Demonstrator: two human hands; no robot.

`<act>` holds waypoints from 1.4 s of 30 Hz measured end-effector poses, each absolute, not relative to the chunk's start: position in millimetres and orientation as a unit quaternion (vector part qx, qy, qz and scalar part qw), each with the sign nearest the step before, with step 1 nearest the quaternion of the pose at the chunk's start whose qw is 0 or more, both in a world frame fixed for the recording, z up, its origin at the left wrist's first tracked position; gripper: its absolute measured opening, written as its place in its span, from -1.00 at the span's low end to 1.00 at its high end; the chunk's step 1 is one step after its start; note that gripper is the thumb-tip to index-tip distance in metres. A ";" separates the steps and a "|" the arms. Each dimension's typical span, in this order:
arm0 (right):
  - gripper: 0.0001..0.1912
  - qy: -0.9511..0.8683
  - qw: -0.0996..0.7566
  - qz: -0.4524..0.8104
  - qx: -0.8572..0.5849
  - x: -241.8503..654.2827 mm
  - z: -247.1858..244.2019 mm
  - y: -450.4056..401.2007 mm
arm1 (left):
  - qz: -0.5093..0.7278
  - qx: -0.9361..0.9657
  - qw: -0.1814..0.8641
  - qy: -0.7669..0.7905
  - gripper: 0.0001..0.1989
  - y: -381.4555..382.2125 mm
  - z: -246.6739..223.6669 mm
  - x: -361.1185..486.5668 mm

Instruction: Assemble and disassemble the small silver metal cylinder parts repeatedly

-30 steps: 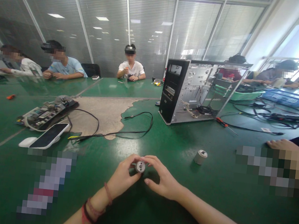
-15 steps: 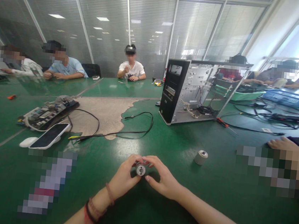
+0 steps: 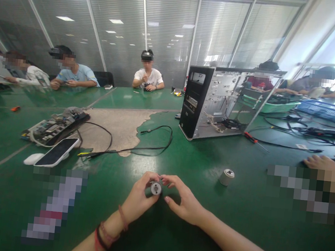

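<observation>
Fingers of the left hand pinch a small metal cylinder from its left side, index above and thumb below; those of the right hand are curved and parted, the index tip at the cylinder's upper edge, seemingly touching, while the thumb stands off to the right with a gap between; whether something thin sits between the two index tips is too small to tell. The cylinder lies between the hands, closer into the left one; its long axis points roughly away from the person, with one round, holed end turned back toward them. A second cylinder stands upright on the surface, farther out and to the right, well apart from both hands, the right being nearer. Beyond it a computer case stands with its side open, loose cables lying at its bottom; behind that and to the right are a green basket and a blue basket; dark items show about the green one's rim, too blurred to name, and what the blue one holds cannot be told.
</observation>
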State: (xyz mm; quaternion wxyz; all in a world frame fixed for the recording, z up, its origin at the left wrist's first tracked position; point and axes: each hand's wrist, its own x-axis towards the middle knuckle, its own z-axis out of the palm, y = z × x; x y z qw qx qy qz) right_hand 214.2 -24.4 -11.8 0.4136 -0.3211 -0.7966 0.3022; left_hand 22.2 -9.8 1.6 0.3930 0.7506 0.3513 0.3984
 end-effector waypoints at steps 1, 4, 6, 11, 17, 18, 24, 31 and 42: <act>-0.40 -0.799 0.410 0.302 -0.319 214.0 -11.1 -24.7 | 0.396 0.747 0.400 0.353 -0.77 -10.0 1.2 22.4; -0.42 -0.803 0.402 0.305 -0.317 213.5 -9.8 -24.9 | 0.385 0.743 0.413 0.359 -0.78 -11.9 1.7 23.7; -0.43 -0.803 0.403 0.304 -0.318 213.5 -10.0 -24.5 | 0.376 0.746 0.413 0.363 -0.78 -13.0 2.9 24.9; -0.46 -0.805 0.404 0.300 -0.315 213.6 -11.9 -22.9 | 0.361 0.756 0.402 0.371 -0.75 -13.2 6.8 26.4; -0.53 -0.803 0.400 0.289 -0.334 212.5 -10.2 -22.5 | 0.342 0.783 0.355 0.380 -0.78 -12.7 9.8 25.0; -0.53 -0.803 0.399 0.288 -0.336 212.7 -9.4 -22.6 | 0.336 0.787 0.351 0.379 -0.80 -13.1 9.8 24.8; -0.54 -0.814 0.390 0.299 -0.311 213.5 -5.3 -24.3 | 0.313 0.804 0.358 0.358 -0.79 -15.1 8.2 25.8; -0.80 -0.799 0.424 0.283 -0.319 213.3 -7.7 -24.0 | 0.307 0.806 0.359 0.357 -0.80 -15.4 8.2 26.0; -0.86 -0.800 0.428 0.265 -0.325 211.7 -7.6 -25.0 | 0.290 0.811 0.351 0.366 -0.83 -14.5 9.9 26.2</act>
